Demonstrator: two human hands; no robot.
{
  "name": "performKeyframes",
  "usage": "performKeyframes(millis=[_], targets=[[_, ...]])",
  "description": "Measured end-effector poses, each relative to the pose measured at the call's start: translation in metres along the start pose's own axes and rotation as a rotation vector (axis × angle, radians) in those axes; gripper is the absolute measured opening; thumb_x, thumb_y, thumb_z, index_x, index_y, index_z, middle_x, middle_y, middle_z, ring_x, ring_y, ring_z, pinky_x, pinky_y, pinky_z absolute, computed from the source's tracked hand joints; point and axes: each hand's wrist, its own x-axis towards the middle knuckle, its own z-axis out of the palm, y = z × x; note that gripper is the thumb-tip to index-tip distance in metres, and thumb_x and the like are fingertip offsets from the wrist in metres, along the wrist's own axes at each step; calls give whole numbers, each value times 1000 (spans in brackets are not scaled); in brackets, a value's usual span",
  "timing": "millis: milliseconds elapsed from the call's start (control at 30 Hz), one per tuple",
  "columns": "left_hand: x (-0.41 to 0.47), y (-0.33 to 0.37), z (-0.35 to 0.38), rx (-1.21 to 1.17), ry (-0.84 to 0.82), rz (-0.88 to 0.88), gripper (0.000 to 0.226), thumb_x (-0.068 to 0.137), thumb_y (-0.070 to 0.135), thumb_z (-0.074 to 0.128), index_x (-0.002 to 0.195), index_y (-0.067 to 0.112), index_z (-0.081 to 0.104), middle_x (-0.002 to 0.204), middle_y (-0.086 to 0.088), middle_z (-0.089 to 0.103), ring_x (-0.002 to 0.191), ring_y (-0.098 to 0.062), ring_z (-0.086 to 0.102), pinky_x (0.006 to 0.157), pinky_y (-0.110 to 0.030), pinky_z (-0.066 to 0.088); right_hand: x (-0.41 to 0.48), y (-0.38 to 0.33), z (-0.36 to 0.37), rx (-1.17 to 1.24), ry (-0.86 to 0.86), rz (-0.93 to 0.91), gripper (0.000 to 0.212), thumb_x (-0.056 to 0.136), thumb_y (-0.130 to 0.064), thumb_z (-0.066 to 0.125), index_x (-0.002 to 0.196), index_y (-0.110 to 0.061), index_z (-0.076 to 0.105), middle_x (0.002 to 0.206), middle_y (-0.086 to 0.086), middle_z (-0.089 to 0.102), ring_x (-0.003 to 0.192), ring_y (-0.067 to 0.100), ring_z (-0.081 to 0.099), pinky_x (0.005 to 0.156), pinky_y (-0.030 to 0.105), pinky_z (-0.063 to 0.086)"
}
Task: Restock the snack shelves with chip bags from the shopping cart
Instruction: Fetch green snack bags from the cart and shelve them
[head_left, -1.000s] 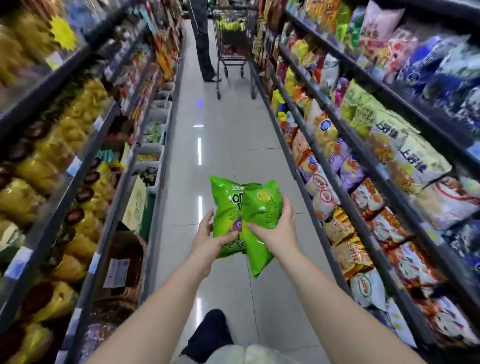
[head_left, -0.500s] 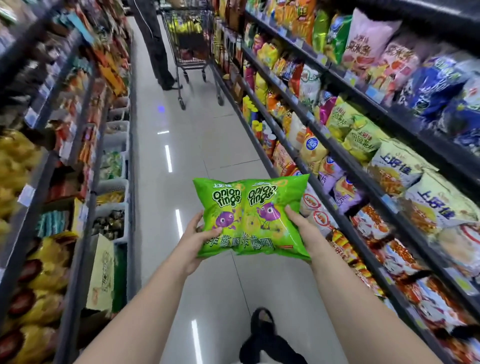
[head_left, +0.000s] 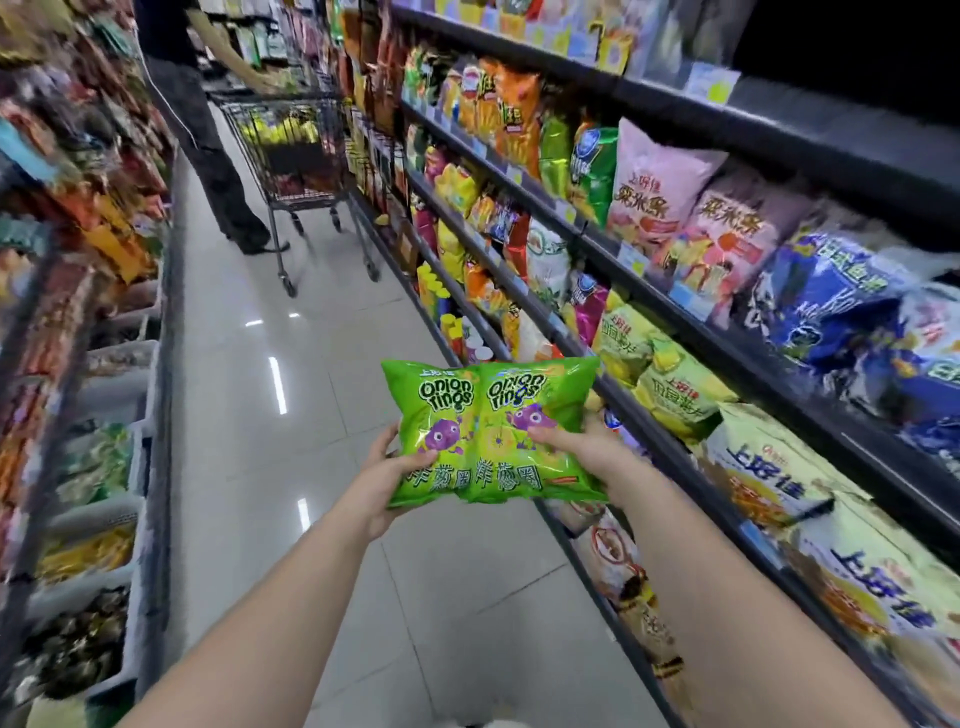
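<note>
Two bare forearms reach up from the bottom edge. The left hand (head_left: 392, 475) grips the lower left corner of a pair of green onion ring bags (head_left: 488, 431). Its thumb lies on the front and its fingers curl underneath. The right hand (head_left: 587, 449) pinches the pair's right edge in the same way.

The bags are held side by side over the tiled floor (head_left: 291, 467), faces up, tops pointing to 12 o'clock. The pair's long axis runs from 9 to 3 o'clock.

The stocked snack shelves (head_left: 831, 415) lie at about 3 o'clock, just beside the right hand, so that hand would probably lead the placing.

Far off at 11 o'clock stands the shopping cart (head_left: 291, 156), with another person (head_left: 208, 145) beside it.
</note>
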Motion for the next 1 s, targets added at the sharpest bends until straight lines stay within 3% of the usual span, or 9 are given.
performKeyframes(millis=[133,233,367,433,567,667,767,900,1000], targets=[[52,79,47,42,-110,96,76,82,1,70,142,33,38,115,0,69,86,-24,71,72,-39,57,40,-65,-33,-35,159,-168,87,52,-41,92,126,-24,48,117,-1,67,101,23,67,94,46,52],[86,148,81,98,-233,188,73,82,1,69,142,31,41,109,2,71,80,-21,73,64,-38,59,56,-123,-56,18,270,-276,120,32,-55,95,134,-21,42,124,1,63,106,24,66,96,49,51],[118,243,128,119,-388,336,64,86,-3,64,137,31,46,90,12,74,72,-18,72,62,-37,59,64,-198,-75,49,437,-449,99,55,-38,93,134,-16,37,128,0,55,116,19,56,104,41,44],[128,290,152,113,-466,392,59,87,-4,62,131,32,48,85,11,74,68,-17,72,54,-33,58,63,-236,-80,42,502,-514,106,46,-47,94,132,-18,39,129,1,58,115,20,58,103,43,45],[138,380,198,117,-641,459,56,84,-3,63,126,32,50,91,3,75,69,-20,73,54,-36,60,59,-311,-92,32,630,-678,110,30,-53,95,123,-20,49,115,8,67,99,26,69,88,51,55],[137,438,229,138,-738,548,55,85,-1,63,127,33,50,84,6,76,65,-16,72,51,-33,58,48,-368,-91,-17,777,-791,106,33,-56,91,125,-20,53,116,3,65,98,20,68,85,43,57],[137,487,260,152,-823,635,60,84,-1,64,135,28,49,92,1,76,70,-17,73,58,-34,60,35,-413,-97,-52,878,-868,84,55,-40,91,128,-18,54,115,-1,64,95,14,67,77,30,57],[115,533,305,207,-924,689,52,88,4,64,123,39,49,81,8,75,62,-8,70,46,-22,52,4,-458,-113,-103,1034,-949,65,68,-29,86,124,-17,57,105,-10,65,86,-1,64,64,9,48],[101,555,345,244,-1013,708,59,84,7,69,131,35,47,94,-2,75,66,-14,72,58,-30,59,-24,-482,-126,-154,1150,-959,50,71,-24,85,110,-21,54,91,-19,60,73,-12,57,60,5,43]])
